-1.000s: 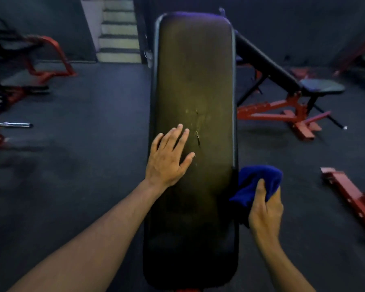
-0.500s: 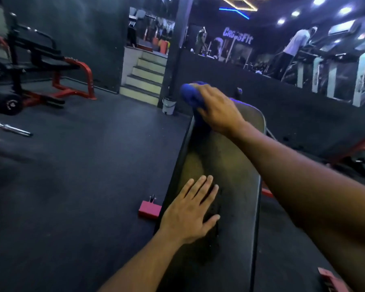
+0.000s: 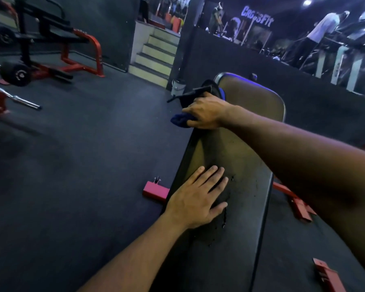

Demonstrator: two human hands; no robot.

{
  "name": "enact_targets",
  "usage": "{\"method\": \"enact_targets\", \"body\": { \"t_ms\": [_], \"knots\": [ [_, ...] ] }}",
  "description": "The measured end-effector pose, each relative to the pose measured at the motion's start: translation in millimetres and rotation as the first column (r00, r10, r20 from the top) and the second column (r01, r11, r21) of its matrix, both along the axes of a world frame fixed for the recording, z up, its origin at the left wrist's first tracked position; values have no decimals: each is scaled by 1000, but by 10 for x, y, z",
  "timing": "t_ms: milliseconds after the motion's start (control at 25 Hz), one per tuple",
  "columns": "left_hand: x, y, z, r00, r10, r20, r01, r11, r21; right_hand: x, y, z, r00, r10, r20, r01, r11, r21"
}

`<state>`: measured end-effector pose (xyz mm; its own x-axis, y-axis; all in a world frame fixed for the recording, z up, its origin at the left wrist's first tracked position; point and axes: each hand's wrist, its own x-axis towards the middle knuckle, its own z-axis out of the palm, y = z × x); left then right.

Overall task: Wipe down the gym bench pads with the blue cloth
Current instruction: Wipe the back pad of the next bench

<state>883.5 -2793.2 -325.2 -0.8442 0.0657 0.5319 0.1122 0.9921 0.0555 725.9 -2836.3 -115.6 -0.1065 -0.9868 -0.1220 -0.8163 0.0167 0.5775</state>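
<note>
A long dark bench pad (image 3: 244, 157) with a scuffed, cracked patch runs away from me. My left hand (image 3: 196, 199) rests flat on the pad near its left edge, fingers straight and spread. My right hand (image 3: 207, 111) reaches across to the pad's far left edge and grips the blue cloth (image 3: 180, 121), which bulges out under its fingers over the side of the pad. Most of the cloth is hidden by the hand.
Red frame feet (image 3: 155, 191) stick out on the floor beside the bench. A red and black machine (image 3: 51, 43) and a barbell (image 3: 23, 101) stand at the left. Steps (image 3: 154, 57) lie ahead. A person is on a treadmill (image 3: 316, 39) at the back right.
My right hand with the cloth has come from the pad's right side up to its top, then down along its left edge. The left hand stays flat on the pad.
</note>
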Motion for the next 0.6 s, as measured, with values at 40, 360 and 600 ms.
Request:
{"method": "enact_targets", "body": {
  "t_ms": [40, 360, 600],
  "knots": [
    [87, 33, -59, 1000, -10, 14, 10, 1000, 20, 132, 12, -118, 997, 72, 38, -72, 997, 8],
    [480, 132, -440, 999, 22, 39, -19, 995, -97, 348, 108, -277, 999, -17, -32, 24, 975, 222],
    [474, 122, -491, 1000, 11, 11, -10, 996, -93, 398, 116, -495, 995, -79, -60, 84, 991, 101]
  ]
}}
